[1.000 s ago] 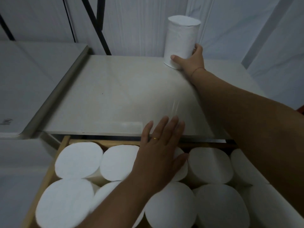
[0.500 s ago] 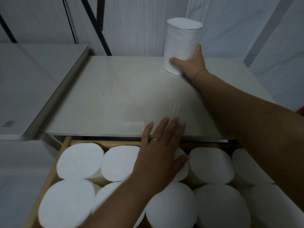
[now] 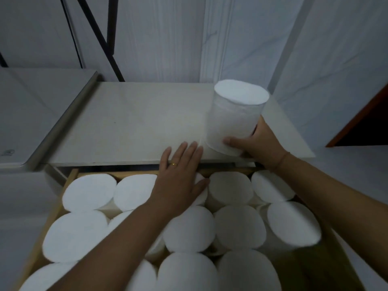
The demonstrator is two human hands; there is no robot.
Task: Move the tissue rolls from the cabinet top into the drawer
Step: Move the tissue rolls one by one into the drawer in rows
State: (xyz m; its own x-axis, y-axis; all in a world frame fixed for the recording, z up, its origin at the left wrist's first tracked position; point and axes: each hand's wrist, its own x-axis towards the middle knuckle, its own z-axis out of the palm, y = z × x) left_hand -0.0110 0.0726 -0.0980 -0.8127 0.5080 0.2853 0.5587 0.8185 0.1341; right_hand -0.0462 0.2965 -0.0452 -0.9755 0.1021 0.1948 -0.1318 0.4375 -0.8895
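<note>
At the left, our open drawer (image 3: 69,181) is packed with upright tissue rolls (image 3: 89,192). Our left hand (image 3: 180,181) lies flat over the back row, its grip wide and holding nothing, fingertips reaching onto the front edge of the counter (image 3: 136,122). Further right, our right hand (image 3: 258,145) has its grip curled round the lower part of one tissue roll (image 3: 233,120), which stands slightly tilted at the counter's front right edge, just behind the drawer.
</note>
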